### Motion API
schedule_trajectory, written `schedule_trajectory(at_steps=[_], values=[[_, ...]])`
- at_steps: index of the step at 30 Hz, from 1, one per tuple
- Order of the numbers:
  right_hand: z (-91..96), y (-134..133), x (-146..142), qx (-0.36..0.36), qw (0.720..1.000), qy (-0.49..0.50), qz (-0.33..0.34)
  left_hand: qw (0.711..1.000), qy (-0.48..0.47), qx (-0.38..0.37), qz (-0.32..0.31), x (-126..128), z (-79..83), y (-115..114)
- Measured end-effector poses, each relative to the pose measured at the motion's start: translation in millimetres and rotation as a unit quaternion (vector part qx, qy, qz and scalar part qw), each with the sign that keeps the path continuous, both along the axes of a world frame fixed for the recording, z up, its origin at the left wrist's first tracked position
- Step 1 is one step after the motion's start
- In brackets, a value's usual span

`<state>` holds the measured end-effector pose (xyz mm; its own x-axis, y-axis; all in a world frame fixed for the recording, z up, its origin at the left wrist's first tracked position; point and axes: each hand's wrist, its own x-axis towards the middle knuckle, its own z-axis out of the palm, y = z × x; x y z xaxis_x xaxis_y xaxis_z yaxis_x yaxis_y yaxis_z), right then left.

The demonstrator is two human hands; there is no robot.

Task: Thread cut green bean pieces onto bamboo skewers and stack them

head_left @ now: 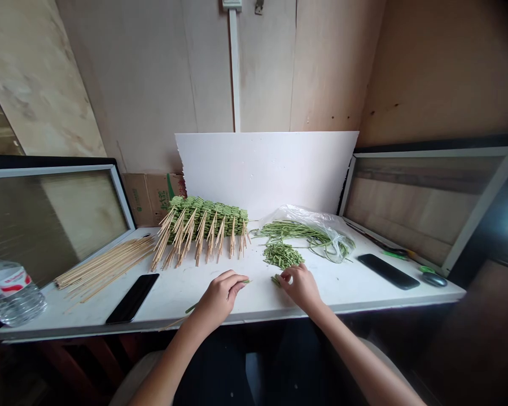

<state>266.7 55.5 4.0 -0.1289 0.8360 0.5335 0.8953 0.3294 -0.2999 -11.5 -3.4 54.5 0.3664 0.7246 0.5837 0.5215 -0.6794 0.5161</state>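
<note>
The left hand (pixel 220 294) is pinching a green piece (pixel 246 281); the right hand (pixel 300 286) is touching more pieces (pixel 275 279) (gripping, I cannot tell), the cut pile (pixel 283 255) sitting near, presumably for reach.

2 hands (pixel 217 294) (pixel 301 286) apart, both seemingly pinched

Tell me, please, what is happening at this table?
At a white table, a person's left hand holds something green, mostly hidden, with its tip showing at the fingers. The right hand is at a few cut green pieces; whether it pinches one is unclear. Just beyond lies a larger pile of such pieces. Farther back, skewered green pieces are stacked, with bare sticks to the left and long green stalks partly under clear plastic to the right.
</note>
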Motion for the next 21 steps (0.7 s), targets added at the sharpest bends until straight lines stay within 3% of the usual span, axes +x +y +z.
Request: schedule_trajectory(at_steps=[4,8,12,16,21], values=[[-8.5,2,-1,0.006,1.000,0.011,-0.013,1.000,0.001,0.007,-0.010,0,-2.6,1],[-1.0,-1,-4,0.026,0.998,0.056,0.013,1.000,-0.001,0.018,-0.009,1,-4.9,2],[20.9,-17,-19,-0.002,0.983,0.143,0.112,0.999,-0.019,0.032,-0.015,2,-9.6,3],[43.1,-44,-39,-0.058,0.949,0.201,0.235,0.999,-0.027,0.037,-0.014,6,-12.9,2],[48.0,-59,-52,-0.082,0.927,0.220,0.292,0.999,-0.040,0.025,-0.021,11,-11.6,-3]])
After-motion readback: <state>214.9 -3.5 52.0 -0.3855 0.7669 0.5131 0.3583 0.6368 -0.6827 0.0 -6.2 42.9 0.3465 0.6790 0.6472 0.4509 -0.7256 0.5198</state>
